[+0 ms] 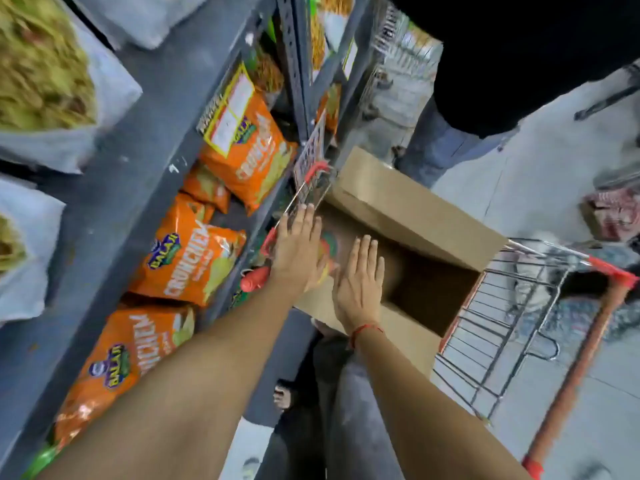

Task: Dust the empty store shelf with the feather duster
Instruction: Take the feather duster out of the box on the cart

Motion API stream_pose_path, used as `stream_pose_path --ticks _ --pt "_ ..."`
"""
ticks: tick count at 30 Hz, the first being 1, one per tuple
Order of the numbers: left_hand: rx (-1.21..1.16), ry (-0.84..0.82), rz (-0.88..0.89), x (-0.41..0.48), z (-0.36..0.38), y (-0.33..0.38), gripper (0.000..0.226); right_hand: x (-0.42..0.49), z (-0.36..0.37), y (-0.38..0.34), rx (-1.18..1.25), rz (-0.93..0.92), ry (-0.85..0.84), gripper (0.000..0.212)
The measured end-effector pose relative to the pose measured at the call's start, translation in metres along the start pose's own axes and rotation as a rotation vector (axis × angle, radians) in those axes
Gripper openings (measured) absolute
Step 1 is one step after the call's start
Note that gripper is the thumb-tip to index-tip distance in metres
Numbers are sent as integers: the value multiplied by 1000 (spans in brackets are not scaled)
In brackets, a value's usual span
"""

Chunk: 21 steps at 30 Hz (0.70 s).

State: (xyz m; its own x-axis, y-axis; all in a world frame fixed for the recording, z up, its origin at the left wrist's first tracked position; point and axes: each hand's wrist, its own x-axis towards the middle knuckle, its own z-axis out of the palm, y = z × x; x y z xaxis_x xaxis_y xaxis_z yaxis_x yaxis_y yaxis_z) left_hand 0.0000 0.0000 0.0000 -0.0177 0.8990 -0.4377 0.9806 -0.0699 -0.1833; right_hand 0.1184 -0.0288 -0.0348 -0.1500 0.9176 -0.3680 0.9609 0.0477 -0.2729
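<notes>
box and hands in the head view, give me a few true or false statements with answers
1. Both hands reach into the open box. True.
2. The left hand holds a feather duster. False: no duster shows; it lies flat on a packet in the box.
3. Orange snack bags lie on the shelf. True.
4. The box stands on the floor. False: it sits in a wire cart.
5. The right hand has a red thread at its wrist. True.

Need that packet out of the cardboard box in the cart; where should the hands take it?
By its two side edges, from above. The packet lies between the left hand and right hand, palms facing it. The cardboard box is open only upward, so lift straight up.
</notes>
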Motion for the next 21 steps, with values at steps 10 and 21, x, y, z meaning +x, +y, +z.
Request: stream_pose_path --ticks 10,21 --pt "-32 -489 -41 -3 18 -5 44 -19 24 8 18 89 -145 58" --pt "75 -425 105 -59 -57 -33 45 -31 -52 -33 8 -36 -139 56"
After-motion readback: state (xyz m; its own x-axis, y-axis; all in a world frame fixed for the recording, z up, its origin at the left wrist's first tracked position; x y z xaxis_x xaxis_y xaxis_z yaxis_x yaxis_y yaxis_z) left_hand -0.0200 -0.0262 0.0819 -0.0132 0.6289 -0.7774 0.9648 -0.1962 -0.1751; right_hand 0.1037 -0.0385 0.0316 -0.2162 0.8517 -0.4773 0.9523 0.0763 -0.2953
